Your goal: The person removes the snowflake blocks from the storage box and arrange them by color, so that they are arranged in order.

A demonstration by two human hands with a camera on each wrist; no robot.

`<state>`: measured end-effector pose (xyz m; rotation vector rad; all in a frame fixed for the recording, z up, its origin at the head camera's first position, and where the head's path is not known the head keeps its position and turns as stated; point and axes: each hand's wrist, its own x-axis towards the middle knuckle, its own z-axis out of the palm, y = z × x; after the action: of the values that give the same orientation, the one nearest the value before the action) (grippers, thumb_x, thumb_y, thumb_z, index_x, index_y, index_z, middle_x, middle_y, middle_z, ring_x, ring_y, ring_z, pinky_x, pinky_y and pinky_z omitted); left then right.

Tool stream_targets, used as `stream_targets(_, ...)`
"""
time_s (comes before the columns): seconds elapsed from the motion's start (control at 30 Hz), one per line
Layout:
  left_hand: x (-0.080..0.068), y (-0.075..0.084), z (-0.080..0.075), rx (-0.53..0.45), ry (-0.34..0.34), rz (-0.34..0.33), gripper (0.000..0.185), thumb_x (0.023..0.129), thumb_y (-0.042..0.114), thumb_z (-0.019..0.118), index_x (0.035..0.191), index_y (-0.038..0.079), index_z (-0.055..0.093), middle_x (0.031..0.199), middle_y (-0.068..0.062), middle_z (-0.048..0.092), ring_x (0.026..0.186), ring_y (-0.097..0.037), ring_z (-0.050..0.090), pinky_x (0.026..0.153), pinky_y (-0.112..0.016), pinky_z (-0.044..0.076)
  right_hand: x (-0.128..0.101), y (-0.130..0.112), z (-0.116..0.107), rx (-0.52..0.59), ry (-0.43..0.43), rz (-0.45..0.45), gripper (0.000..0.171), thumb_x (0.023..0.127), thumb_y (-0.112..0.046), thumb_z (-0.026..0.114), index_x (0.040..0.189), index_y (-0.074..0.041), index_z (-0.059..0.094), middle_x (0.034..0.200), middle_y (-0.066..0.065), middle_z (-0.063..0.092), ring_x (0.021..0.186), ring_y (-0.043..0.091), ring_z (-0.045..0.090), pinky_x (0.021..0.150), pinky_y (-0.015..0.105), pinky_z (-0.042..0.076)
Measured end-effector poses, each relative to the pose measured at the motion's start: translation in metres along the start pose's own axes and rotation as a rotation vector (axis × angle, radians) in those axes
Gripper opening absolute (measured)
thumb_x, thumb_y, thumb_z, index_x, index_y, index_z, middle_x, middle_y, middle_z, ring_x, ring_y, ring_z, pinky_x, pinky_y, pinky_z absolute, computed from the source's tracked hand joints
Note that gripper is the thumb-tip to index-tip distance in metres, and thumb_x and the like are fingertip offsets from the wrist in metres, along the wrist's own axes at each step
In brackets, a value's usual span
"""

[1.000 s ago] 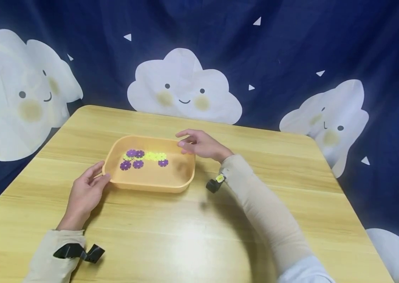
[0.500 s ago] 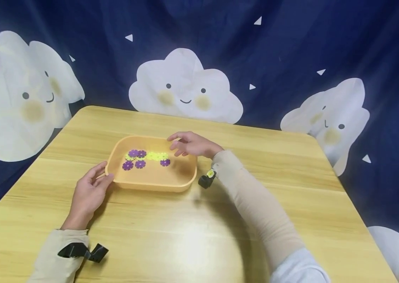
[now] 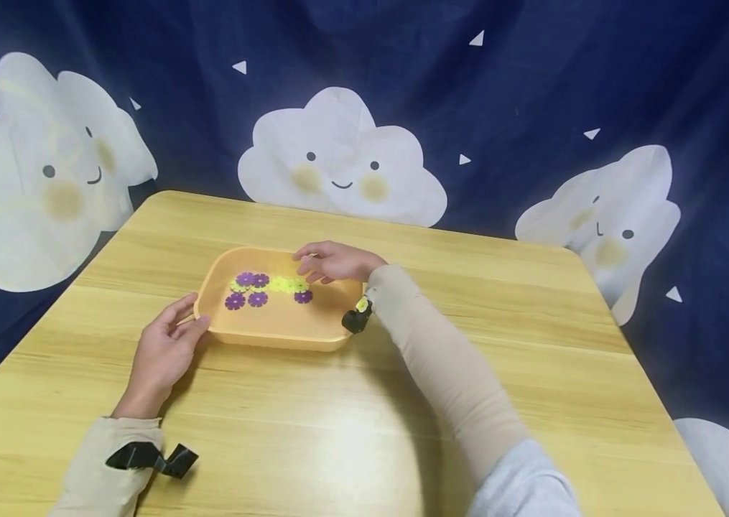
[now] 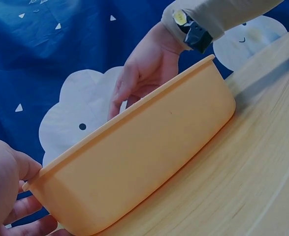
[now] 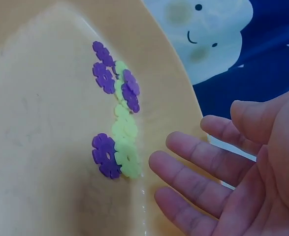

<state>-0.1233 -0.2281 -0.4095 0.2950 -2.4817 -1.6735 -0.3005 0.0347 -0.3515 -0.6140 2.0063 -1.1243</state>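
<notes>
1. Holding the tray (image 3: 280, 339) at its left edge, by the near left corner, my left hand (image 3: 162, 355) pinches the rim with thumb and fingers. That is just one small spot. If I let go or twist, I think the tray could slide or spin on the tabletop (image 3: 261, 438), where it sits toward the far left corner.

2. My right hand (image 3: 338, 262) is loose, with nothing in it. Its fingers hang over the tray by the far edge. If they come down too far back, they could hit that edge and shove the tray.

3. The purple flowers (image 3: 235, 301) and yellow flowers (image 5: 124, 129) lie in the tray near its far edge, from the left part to the middle. Some sit on top of others. If I grab fast, I might lift two at once.

4. The flowers look thin and flat, so my fingertips may slip off them.

5. The black clip (image 3: 358, 314) by my right hand looks close to the tray's near right corner. I can't tell how high it is. If I drop my arm, it could bump that corner and make the flowers skid.
</notes>
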Motion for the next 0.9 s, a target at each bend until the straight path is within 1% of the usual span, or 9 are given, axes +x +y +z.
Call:
stream_targets(0.1, -0.001, 0.000, 0.000, 0.006, -0.003, 0.003, 0.057, 0.100, 0.029, 0.055, 0.149, 0.008, 0.036, 0.143, -0.021, 0.045, 0.100, 0.008, 0.050, 0.078, -0.003, 0.046, 0.004, 0.002, 0.002, -0.002, 0.002, 0.018, 0.042, 0.104, -0.023, 0.047, 0.144, -0.013, 0.042, 0.135, 0.008, 0.053, 0.121, 0.025, 0.054, 0.105, 0.040, 0.044)
stream_targets(0.3, -0.009, -0.006, -0.003, 0.034, -0.008, -0.017, 0.058, 0.100, 0.030, 0.053, 0.150, 0.007, 0.034, 0.144, -0.021, 0.044, 0.101, 0.008, 0.050, 0.078, -0.003, 0.046, 0.013, 0.008, 0.011, 0.001, -0.056, 0.069, 0.046, 0.104, -0.022, 0.046, 0.147, -0.012, 0.038, 0.144, 0.008, 0.047, 0.127, 0.026, 0.049, 0.108, 0.042, 0.041)
stream_targets(0.4, -0.007, -0.006, -0.002, 0.020, -0.002, 0.000, 0.058, 0.100, 0.029, 0.054, 0.150, 0.006, 0.034, 0.143, -0.022, 0.044, 0.101, 0.007, 0.051, 0.078, -0.004, 0.047, 0.017, 0.008, 0.011, -0.001, -0.051, 0.074, 0.047, 0.103, -0.020, 0.047, 0.148, -0.010, 0.036, 0.145, 0.010, 0.045, 0.129, 0.026, 0.047, 0.109, 0.042, 0.040)
stream_targets(0.53, -0.004, -0.004, 0.001, 0.001, 0.004, 0.014, 0.058, 0.100, 0.028, 0.054, 0.149, 0.005, 0.035, 0.143, -0.023, 0.044, 0.099, 0.010, 0.050, 0.078, -0.004, 0.047, 0.021, 0.008, 0.009, -0.018, -0.044, 0.082, 0.047, 0.103, -0.019, 0.048, 0.147, -0.009, 0.038, 0.143, 0.011, 0.046, 0.129, 0.026, 0.047, 0.108, 0.039, 0.040)
stream_targets(0.63, -0.002, -0.003, 0.002, -0.011, 0.004, 0.015, 0.057, 0.100, 0.026, 0.055, 0.149, 0.005, 0.035, 0.142, -0.024, 0.045, 0.096, 0.012, 0.049, 0.077, -0.004, 0.047, 0.023, 0.008, 0.008, -0.024, -0.050, 0.094, 0.046, 0.102, -0.019, 0.050, 0.146, -0.009, 0.040, 0.142, 0.010, 0.047, 0.127, 0.025, 0.048, 0.108, 0.038, 0.041)
stream_targets(0.73, -0.001, -0.003, 0.002, -0.015, 0.001, 0.015, 0.057, 0.100, 0.026, 0.055, 0.149, 0.005, 0.035, 0.143, -0.024, 0.044, 0.096, 0.012, 0.049, 0.078, -0.004, 0.047, 0.023, 0.007, 0.008, -0.041, -0.054, 0.106, 0.045, 0.101, -0.018, 0.052, 0.144, -0.010, 0.041, 0.140, 0.010, 0.049, 0.124, 0.025, 0.051, 0.106, 0.039, 0.042)
stream_targets(0.83, -0.001, -0.002, 0.001, -0.007, 0.001, 0.014, 0.057, 0.100, 0.027, 0.054, 0.149, 0.004, 0.035, 0.142, -0.024, 0.044, 0.097, 0.011, 0.050, 0.078, -0.004, 0.048, 0.023, 0.005, 0.007, -0.072, -0.063, 0.110, 0.045, 0.100, -0.016, 0.052, 0.144, -0.010, 0.042, 0.137, 0.011, 0.052, 0.120, 0.025, 0.055, 0.104, 0.041, 0.043)
stream_targets(0.9, -0.001, -0.001, 0.001, -0.001, 0.001, 0.014, 0.058, 0.100, 0.029, 0.054, 0.149, 0.004, 0.035, 0.142, -0.024, 0.044, 0.098, 0.010, 0.050, 0.078, -0.005, 0.048, 0.023, 0.005, 0.007, -0.102, -0.072, 0.101, 0.043, 0.101, -0.015, 0.050, 0.143, -0.008, 0.042, 0.135, 0.013, 0.053, 0.117, 0.026, 0.057, 0.101, 0.039, 0.046)
